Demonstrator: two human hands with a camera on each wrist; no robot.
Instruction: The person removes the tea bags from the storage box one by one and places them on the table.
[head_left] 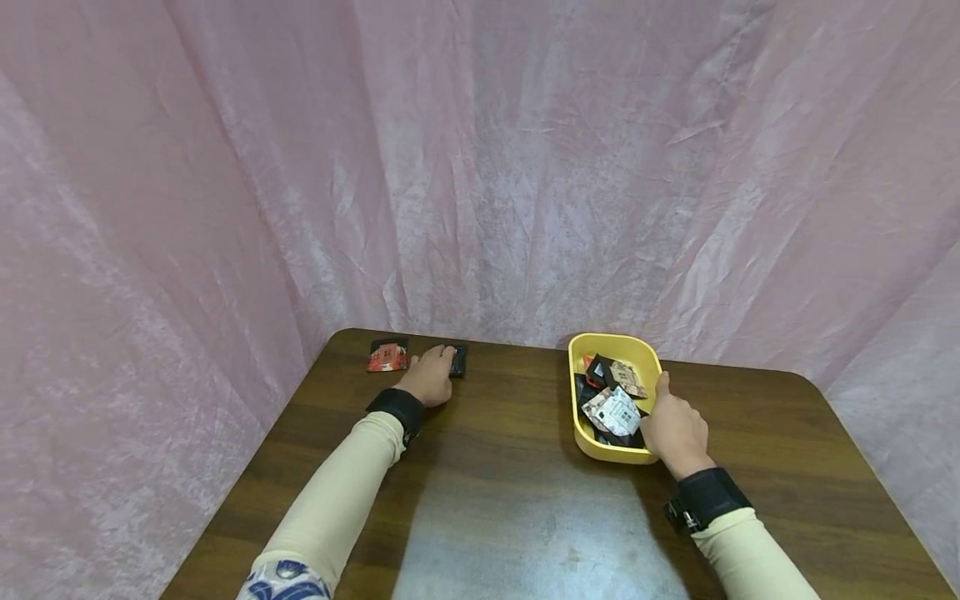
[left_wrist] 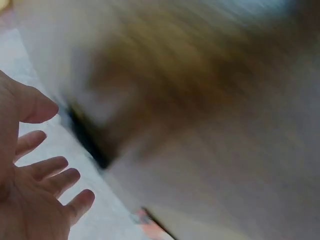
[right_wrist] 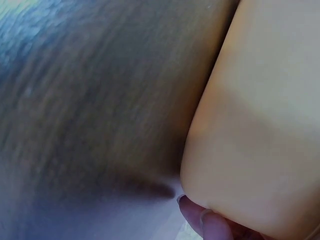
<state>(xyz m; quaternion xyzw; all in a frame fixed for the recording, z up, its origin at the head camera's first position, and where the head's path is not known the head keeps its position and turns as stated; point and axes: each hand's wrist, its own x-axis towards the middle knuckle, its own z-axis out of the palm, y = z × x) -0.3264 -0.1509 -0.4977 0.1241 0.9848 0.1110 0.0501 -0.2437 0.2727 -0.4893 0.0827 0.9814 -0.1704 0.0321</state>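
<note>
At the back left of the table, my left hand (head_left: 429, 377) reaches over a small black packet (head_left: 458, 362). In the left wrist view its fingers (left_wrist: 62, 182) are spread and loosely bent, with the dark packet blurred just beyond the thumb. Left of this hand lies a black-and-red packet (head_left: 387, 356). My right hand (head_left: 677, 425) holds the right side of a yellow plastic bin (head_left: 611, 452). In the right wrist view its fingertips (right_wrist: 217, 225) touch the bin's outer wall. Several packets lie inside the bin, a white one (head_left: 617, 412) on top.
The wooden table (head_left: 517, 400) reaches back to a pink velvet curtain (head_left: 480, 167), which also hangs along both sides. Glare lies on the table's near middle.
</note>
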